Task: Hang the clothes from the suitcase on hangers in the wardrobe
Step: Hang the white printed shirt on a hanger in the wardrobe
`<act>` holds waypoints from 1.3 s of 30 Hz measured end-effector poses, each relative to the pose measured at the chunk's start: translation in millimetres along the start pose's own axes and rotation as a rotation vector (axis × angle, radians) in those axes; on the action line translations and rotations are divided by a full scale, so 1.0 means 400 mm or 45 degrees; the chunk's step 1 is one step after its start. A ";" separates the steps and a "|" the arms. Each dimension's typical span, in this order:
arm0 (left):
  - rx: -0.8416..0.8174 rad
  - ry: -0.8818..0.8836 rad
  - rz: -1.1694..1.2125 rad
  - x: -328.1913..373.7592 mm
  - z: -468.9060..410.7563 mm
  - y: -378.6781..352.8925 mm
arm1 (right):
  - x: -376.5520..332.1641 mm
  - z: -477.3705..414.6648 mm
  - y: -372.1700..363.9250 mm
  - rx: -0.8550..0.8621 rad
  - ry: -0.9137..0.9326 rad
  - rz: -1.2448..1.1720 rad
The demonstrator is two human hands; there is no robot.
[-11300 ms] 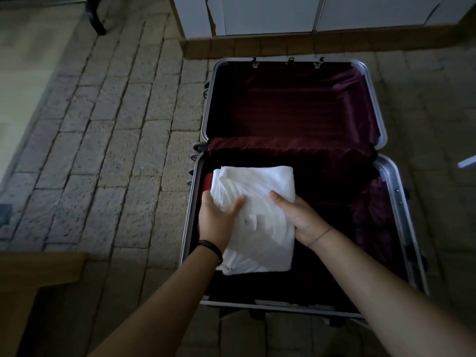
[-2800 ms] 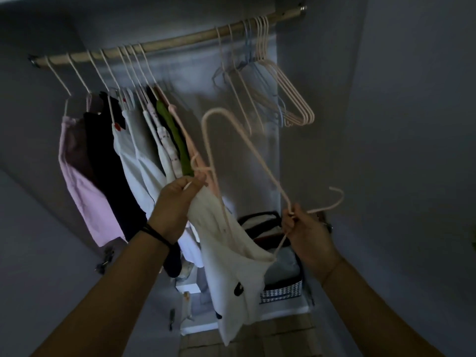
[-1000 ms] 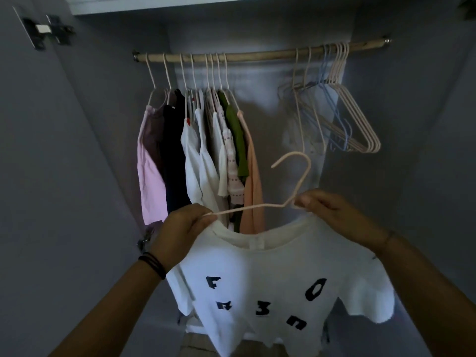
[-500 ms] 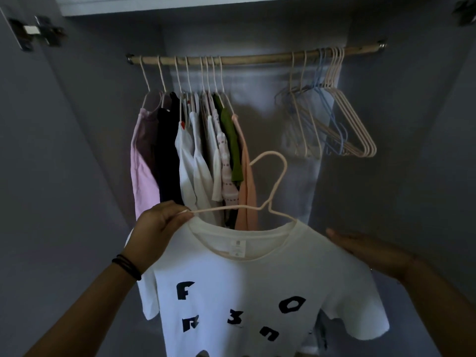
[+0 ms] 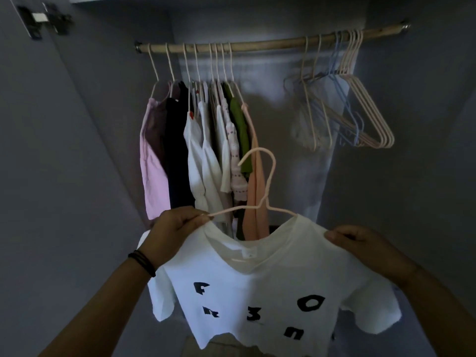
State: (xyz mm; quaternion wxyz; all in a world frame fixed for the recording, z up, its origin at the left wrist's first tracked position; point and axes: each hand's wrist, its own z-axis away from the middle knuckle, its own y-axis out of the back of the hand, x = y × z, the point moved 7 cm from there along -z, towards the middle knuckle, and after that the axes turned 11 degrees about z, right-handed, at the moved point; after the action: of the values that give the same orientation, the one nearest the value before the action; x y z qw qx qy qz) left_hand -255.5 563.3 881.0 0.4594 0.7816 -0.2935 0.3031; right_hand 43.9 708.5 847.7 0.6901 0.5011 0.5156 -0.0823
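A white T-shirt [image 5: 270, 287] with black letters hangs on a pale pink hanger [image 5: 268, 186] in front of the open wardrobe. My left hand [image 5: 172, 233] pinches the hanger's left arm and the shirt's left shoulder. My right hand [image 5: 360, 246] pinches the shirt's right shoulder. The hanger's hook points up, well below the wooden rail [image 5: 270, 43]. The suitcase is out of view.
Several garments [image 5: 201, 150] hang close together on the rail's left half. Several empty hangers [image 5: 355, 117] hang bunched at the right end. Between the two groups the rail is bare. A door hinge [image 5: 43, 19] sits at the upper left.
My right hand has gone from lying flat on the shirt's right sleeve to pinching the right shoulder. The shirt and hanger have shifted slightly.
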 end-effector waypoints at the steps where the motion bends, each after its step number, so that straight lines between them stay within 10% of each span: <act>1: 0.005 0.002 0.015 0.003 -0.003 -0.004 | -0.003 0.000 -0.002 -0.008 0.004 -0.002; 9: 0.048 -0.066 0.004 0.045 -0.013 0.018 | 0.019 0.023 -0.004 0.029 0.016 -0.073; 17: 0.161 0.011 -0.048 0.015 -0.007 0.068 | 0.085 0.054 0.086 0.554 -0.069 -0.122; 28: 0.234 -0.082 0.039 0.055 -0.012 0.060 | -0.032 0.034 0.052 0.198 0.149 0.187; 35: 0.266 -0.047 0.098 0.061 -0.005 0.064 | -0.107 0.046 0.069 0.581 0.337 0.266; 39: 0.260 -0.016 0.149 0.052 0.007 0.054 | -0.103 0.031 0.057 0.409 0.276 0.254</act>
State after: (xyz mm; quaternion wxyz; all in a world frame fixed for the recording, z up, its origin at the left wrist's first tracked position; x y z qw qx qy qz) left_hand -257.5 548.3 907.3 0.3569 0.8078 -0.3091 0.3528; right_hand 47.2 693.1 893.9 0.5467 0.6591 0.5148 -0.0403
